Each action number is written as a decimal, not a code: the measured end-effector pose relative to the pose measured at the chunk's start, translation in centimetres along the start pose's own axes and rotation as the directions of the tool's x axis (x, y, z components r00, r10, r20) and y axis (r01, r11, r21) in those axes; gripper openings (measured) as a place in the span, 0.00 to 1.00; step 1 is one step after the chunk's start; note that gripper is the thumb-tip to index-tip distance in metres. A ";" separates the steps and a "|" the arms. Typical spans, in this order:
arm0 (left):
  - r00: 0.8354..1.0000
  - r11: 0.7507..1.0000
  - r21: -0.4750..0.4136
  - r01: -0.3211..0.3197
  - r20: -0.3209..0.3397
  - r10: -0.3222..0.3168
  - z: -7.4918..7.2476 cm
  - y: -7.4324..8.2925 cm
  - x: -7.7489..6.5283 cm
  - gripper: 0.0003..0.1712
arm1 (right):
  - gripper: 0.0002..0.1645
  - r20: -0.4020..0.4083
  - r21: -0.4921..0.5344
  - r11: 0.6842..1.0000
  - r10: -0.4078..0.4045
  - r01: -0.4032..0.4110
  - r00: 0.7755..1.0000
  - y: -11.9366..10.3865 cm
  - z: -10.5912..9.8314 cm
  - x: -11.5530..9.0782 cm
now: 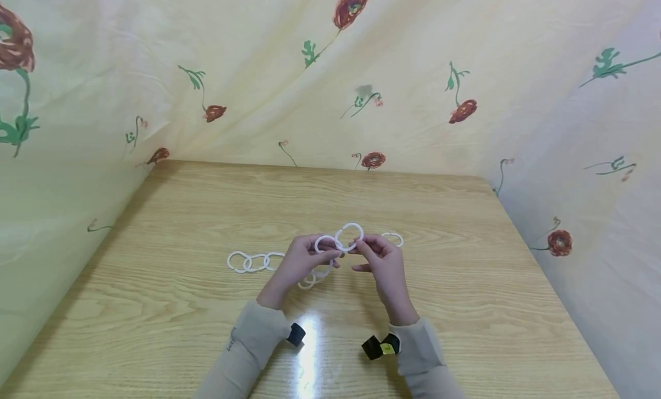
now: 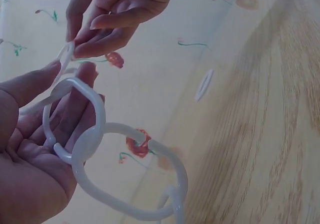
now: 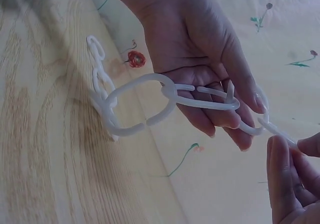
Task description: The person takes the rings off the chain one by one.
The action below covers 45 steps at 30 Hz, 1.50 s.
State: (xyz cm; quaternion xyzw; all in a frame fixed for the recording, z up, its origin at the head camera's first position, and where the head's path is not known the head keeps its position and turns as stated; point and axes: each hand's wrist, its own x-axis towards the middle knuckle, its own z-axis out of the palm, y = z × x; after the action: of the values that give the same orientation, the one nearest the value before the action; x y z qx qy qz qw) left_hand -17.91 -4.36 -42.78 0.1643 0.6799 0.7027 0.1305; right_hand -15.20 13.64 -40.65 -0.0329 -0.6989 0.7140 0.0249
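My left hand (image 1: pixel 296 260) holds a white plastic chain link (image 1: pixel 324 236) between thumb and fingers. Hooked to it is another split link (image 1: pixel 351 224), which my right hand (image 1: pixel 388 267) pinches at its lower right edge. More joined links (image 2: pixel 102 199) hang from the left hand, below its palm, in the left wrist view. In the right wrist view, one hanging link (image 3: pixel 137 130) shows a narrow gap in its side. The chain's far end (image 1: pixel 237 270) lies on the table left of the left hand; part of the chain is hidden behind that hand.
A single loose link (image 1: pixel 402 241) lies on the wooden table (image 1: pixel 465 307), just beyond the right hand. Flower-patterned cloth (image 1: pixel 248 100) borders the table at the back and both sides. Dark wrist devices (image 1: pixel 373 348) sit by both cuffs.
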 end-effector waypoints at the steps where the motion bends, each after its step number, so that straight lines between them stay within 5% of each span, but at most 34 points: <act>1: 1.000 1.000 -0.018 0.008 0.012 -0.007 -0.1 0.0 0.0 0.14 | 0.09 -0.001 0.002 1.000 0.003 -0.003 1.000 0.0 0.0 0.0; 14: 0.991 0.995 -0.100 -0.008 0.136 0.022 -1.3 -0.8 -0.4 0.16 | 0.08 -0.005 0.042 0.998 0.047 -0.047 0.999 0.2 -0.1 0.1; 27: 0.998 0.996 -0.094 0.003 0.066 0.003 -1.8 -1.4 -0.5 0.16 | 0.14 0.003 0.079 0.993 0.089 -0.089 0.996 0.0 -0.1 0.0; 45: 0.998 0.995 -0.096 -0.014 -0.060 0.008 -1.3 -1.8 -0.7 0.13 | 0.06 -0.021 0.097 0.987 0.129 -0.126 0.991 0.3 0.0 -0.1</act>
State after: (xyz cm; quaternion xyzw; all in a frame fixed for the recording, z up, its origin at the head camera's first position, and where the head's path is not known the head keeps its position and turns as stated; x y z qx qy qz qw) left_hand -17.92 -5.79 -44.61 0.1406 0.6480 0.7398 0.1140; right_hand -15.07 13.65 -40.94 -0.0860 -0.6601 0.7461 -0.0098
